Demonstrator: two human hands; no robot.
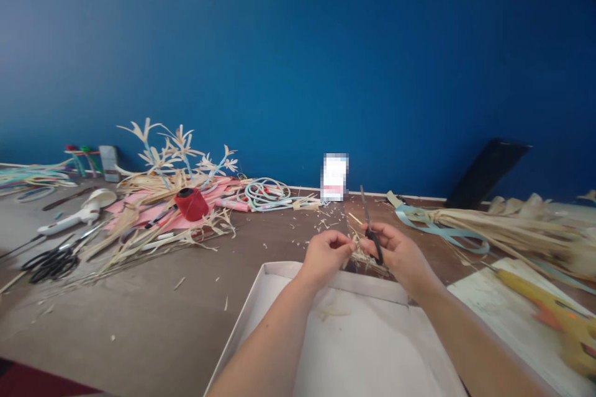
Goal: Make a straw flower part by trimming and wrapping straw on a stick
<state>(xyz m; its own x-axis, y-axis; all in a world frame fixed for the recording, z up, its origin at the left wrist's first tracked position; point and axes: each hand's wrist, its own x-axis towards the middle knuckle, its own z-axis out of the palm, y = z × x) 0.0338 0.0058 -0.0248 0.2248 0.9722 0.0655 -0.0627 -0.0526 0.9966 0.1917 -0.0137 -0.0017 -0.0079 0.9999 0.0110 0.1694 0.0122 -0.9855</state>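
Note:
My right hand (395, 254) grips a pair of scissors (374, 239) by the dark handles, with the blades pointing up and away from me. Beside it, my left hand (327, 255) is closed in a pinch, thumb against fingers; what lies between the fingertips is too small to make out. Around and behind the fingertips are thin pale straw-like scraps (367, 256). Both hands are over the far rim of a shallow white box lid (372, 329), where a few pale shreds (333, 311) lie.
On the left lie black-handled scissors (56, 260), a white tool (79, 218), a red spool (192, 203), pale straw flowers (181, 146) and coiled light-blue cord (265, 193). A yellow glue gun (544, 298) and dried stalks (503, 229) are right. A blue partition (298, 74) stands behind.

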